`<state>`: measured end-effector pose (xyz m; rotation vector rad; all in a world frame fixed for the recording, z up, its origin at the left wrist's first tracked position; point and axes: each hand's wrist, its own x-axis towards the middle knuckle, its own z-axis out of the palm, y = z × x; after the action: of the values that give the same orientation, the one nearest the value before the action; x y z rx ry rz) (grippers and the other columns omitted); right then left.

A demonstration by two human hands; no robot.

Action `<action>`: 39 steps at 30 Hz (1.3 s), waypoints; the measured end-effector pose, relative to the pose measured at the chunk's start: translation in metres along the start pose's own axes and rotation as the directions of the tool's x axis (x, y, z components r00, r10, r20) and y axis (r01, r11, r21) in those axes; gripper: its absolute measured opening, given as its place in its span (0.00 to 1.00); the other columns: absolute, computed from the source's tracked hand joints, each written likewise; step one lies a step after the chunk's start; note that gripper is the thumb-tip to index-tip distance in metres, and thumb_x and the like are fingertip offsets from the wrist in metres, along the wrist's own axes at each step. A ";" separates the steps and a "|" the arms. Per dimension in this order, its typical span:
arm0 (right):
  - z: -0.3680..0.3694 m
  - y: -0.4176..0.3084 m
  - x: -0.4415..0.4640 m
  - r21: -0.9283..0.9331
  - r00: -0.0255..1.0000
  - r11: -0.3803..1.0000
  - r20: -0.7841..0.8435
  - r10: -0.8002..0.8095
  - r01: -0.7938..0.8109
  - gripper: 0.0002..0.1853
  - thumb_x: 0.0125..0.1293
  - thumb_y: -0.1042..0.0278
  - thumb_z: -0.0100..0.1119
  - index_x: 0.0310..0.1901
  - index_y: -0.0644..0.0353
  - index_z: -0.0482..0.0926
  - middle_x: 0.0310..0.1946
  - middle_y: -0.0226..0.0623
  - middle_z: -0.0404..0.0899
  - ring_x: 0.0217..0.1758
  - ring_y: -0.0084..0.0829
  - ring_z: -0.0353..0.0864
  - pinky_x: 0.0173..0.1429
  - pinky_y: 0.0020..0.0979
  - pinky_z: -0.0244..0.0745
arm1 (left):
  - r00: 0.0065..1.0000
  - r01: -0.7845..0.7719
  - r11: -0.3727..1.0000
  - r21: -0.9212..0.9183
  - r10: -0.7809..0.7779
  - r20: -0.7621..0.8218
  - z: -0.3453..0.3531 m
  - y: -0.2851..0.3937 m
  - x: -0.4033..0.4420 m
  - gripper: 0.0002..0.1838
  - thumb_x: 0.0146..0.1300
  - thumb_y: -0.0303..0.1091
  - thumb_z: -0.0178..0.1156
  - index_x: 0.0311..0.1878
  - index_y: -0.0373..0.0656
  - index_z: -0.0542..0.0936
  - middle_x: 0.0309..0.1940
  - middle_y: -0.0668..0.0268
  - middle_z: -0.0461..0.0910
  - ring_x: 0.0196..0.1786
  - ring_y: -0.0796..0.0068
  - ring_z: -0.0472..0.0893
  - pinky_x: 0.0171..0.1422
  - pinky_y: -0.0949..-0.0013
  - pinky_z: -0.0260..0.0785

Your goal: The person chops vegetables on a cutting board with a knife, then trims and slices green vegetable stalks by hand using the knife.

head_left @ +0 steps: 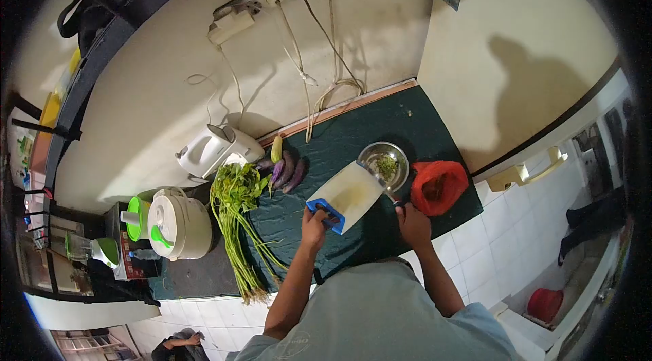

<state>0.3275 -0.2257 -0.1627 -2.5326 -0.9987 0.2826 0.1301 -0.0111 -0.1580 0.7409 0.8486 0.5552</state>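
Observation:
My left hand [314,226] is closed on the blue handle of a white cutting board [348,196], which tilts toward a metal bowl [401,174]. Chopped green bits [386,167] lie in the bowl. A knife [390,196] is in my right hand [412,222], its blade by the board's edge and the bowl's near rim. Just right of the bowl is a red plastic bag [439,187], open at the top. Long-stemmed leafy greens [235,218] lie to the left, beside several purple eggplants [293,172] and a pale green vegetable [276,149].
The dark green table [435,120] meets the wall. At left stand a white rice cooker [178,224], a green-lidded container [138,218] and a white appliance [216,150]. Cords hang from a power strip [268,0]. Another person [180,346] is at the lower left.

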 end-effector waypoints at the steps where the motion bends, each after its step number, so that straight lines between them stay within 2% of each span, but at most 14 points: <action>1: 0.000 0.005 0.002 -0.001 1.000 1.000 -0.001 -0.003 0.003 0.18 0.77 0.50 0.48 0.41 0.59 0.74 0.26 0.49 0.81 0.31 0.58 0.83 0.36 0.55 0.77 | 1.000 0.013 0.999 -0.046 -0.014 -0.020 -0.003 -0.001 -0.002 0.16 0.57 0.18 0.49 0.48 0.45 0.70 0.41 0.67 0.73 0.43 0.67 0.80 0.48 0.57 0.82; 3: -0.006 0.007 0.007 0.030 0.976 0.999 -0.217 0.028 -0.022 0.18 0.76 0.51 0.49 0.40 0.59 0.74 0.26 0.49 0.81 0.32 0.58 0.83 0.37 0.54 0.77 | 1.000 0.010 0.998 -0.061 -0.010 0.000 -0.010 0.002 -0.007 0.16 0.59 0.19 0.50 0.49 0.44 0.70 0.41 0.66 0.73 0.43 0.65 0.79 0.49 0.56 0.79; 7: -0.018 0.004 0.006 0.056 0.985 0.998 -0.169 0.030 -0.021 0.19 0.76 0.50 0.49 0.39 0.60 0.74 0.27 0.51 0.81 0.33 0.59 0.83 0.38 0.54 0.77 | 0.999 0.007 0.999 -0.051 -0.009 -0.041 -0.007 0.012 -0.020 0.14 0.60 0.20 0.51 0.49 0.44 0.70 0.40 0.66 0.73 0.42 0.65 0.78 0.50 0.54 0.78; 9: -0.020 0.002 0.001 0.056 0.992 0.991 0.012 -0.122 0.121 0.20 0.76 0.49 0.48 0.38 0.59 0.75 0.27 0.50 0.81 0.33 0.58 0.83 0.37 0.53 0.78 | 1.000 0.004 0.999 -0.046 -0.005 -0.029 -0.016 0.009 -0.021 0.15 0.59 0.19 0.49 0.48 0.45 0.70 0.41 0.66 0.74 0.44 0.65 0.80 0.50 0.54 0.79; 12: -0.024 -0.007 -0.008 0.012 0.960 0.967 0.115 -0.254 0.254 0.20 0.75 0.47 0.48 0.37 0.59 0.74 0.27 0.49 0.81 0.32 0.55 0.84 0.36 0.52 0.78 | 0.999 0.003 0.999 -0.033 -0.004 -0.032 -0.024 0.009 -0.025 0.15 0.58 0.19 0.48 0.48 0.46 0.70 0.42 0.65 0.74 0.45 0.64 0.81 0.49 0.54 0.81; 18: -0.013 -0.006 -0.011 -0.091 0.994 0.993 -0.068 -0.084 0.078 0.21 0.75 0.47 0.49 0.36 0.59 0.74 0.26 0.48 0.81 0.31 0.53 0.84 0.34 0.49 0.79 | 0.998 0.003 0.999 -0.053 -0.007 -0.063 -0.033 0.015 -0.041 0.16 0.56 0.18 0.48 0.48 0.45 0.71 0.38 0.64 0.74 0.39 0.64 0.80 0.45 0.55 0.79; 22: -0.009 -0.002 -0.014 -0.094 0.979 0.986 -0.138 -0.149 0.137 0.21 0.75 0.47 0.50 0.36 0.59 0.75 0.27 0.48 0.81 0.32 0.52 0.84 0.35 0.50 0.78 | 0.997 0.030 0.990 -0.139 -0.039 -0.061 -0.050 0.008 -0.042 0.16 0.56 0.18 0.49 0.48 0.45 0.71 0.37 0.64 0.74 0.34 0.67 0.77 0.39 0.59 0.77; 24: -0.012 -0.006 -0.019 -0.041 0.993 0.994 -0.060 -0.105 0.102 0.19 0.75 0.48 0.50 0.38 0.59 0.75 0.26 0.48 0.80 0.32 0.53 0.82 0.35 0.51 0.75 | 0.993 0.026 0.990 -0.141 -0.041 -0.106 -0.049 0.007 -0.047 0.15 0.56 0.18 0.48 0.46 0.45 0.72 0.35 0.66 0.74 0.33 0.69 0.77 0.37 0.61 0.75; 26: -0.009 -0.008 -0.026 -0.035 0.988 0.989 -0.034 -0.148 0.147 0.19 0.75 0.48 0.51 0.39 0.59 0.75 0.27 0.48 0.80 0.32 0.53 0.82 0.35 0.51 0.75 | 0.988 0.023 0.990 -0.140 -0.044 -0.149 -0.058 0.005 -0.050 0.13 0.57 0.19 0.48 0.45 0.45 0.72 0.34 0.67 0.74 0.32 0.71 0.76 0.36 0.62 0.74; 28: -0.009 -0.013 -0.034 -0.029 0.982 0.982 -0.011 -0.186 0.186 0.19 0.74 0.48 0.52 0.39 0.59 0.76 0.27 0.48 0.80 0.32 0.53 0.82 0.35 0.51 0.75 | 0.954 0.040 0.998 -0.054 -0.054 -0.294 -0.080 -0.010 -0.041 0.11 0.60 0.21 0.47 0.43 0.45 0.74 0.30 0.70 0.73 0.30 0.74 0.75 0.34 0.64 0.73; 30: -0.015 -0.022 -0.045 0.042 0.956 0.958 0.060 -0.286 0.284 0.21 0.75 0.47 0.50 0.39 0.61 0.77 0.33 0.50 0.83 0.37 0.52 0.85 0.40 0.48 0.79 | 0.947 0.051 0.999 -0.013 -0.053 -0.317 -0.117 -0.028 -0.037 0.11 0.61 0.22 0.47 0.43 0.46 0.75 0.28 0.71 0.73 0.29 0.75 0.75 0.34 0.65 0.73; 32: -0.007 -0.021 -0.053 0.020 0.943 0.951 0.127 -0.309 0.309 0.21 0.74 0.47 0.53 0.41 0.61 0.78 0.34 0.49 0.83 0.36 0.52 0.85 0.39 0.48 0.79 | 0.938 0.071 0.997 0.029 -0.056 -0.342 -0.136 -0.040 -0.033 0.11 0.63 0.23 0.46 0.43 0.46 0.76 0.26 0.72 0.73 0.28 0.77 0.75 0.34 0.66 0.73; 36: 0.013 -0.032 -0.071 0.063 0.890 0.918 0.229 -0.395 0.391 0.19 0.73 0.48 0.54 0.40 0.59 0.77 0.30 0.48 0.83 0.32 0.52 0.85 0.36 0.49 0.79 | 0.900 0.059 0.947 0.316 0.086 -0.426 -0.146 -0.054 -0.032 0.08 0.64 0.28 0.47 0.41 0.44 0.75 0.25 0.69 0.74 0.23 0.76 0.75 0.26 0.67 0.72; 39: 0.022 -0.038 -0.077 0.065 0.861 0.918 0.325 -0.391 0.392 0.19 0.73 0.48 0.54 0.43 0.59 0.79 0.32 0.49 0.83 0.35 0.52 0.84 0.38 0.49 0.76 | 0.923 0.075 0.955 0.287 0.042 -0.381 -0.151 -0.080 -0.008 0.09 0.66 0.30 0.48 0.44 0.39 0.75 0.28 0.64 0.78 0.28 0.71 0.79 0.33 0.62 0.76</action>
<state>0.2413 -0.2469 -0.1625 -2.2523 -1.6137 0.5988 0.0129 -0.0127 -0.2832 0.9129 1.3247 0.5735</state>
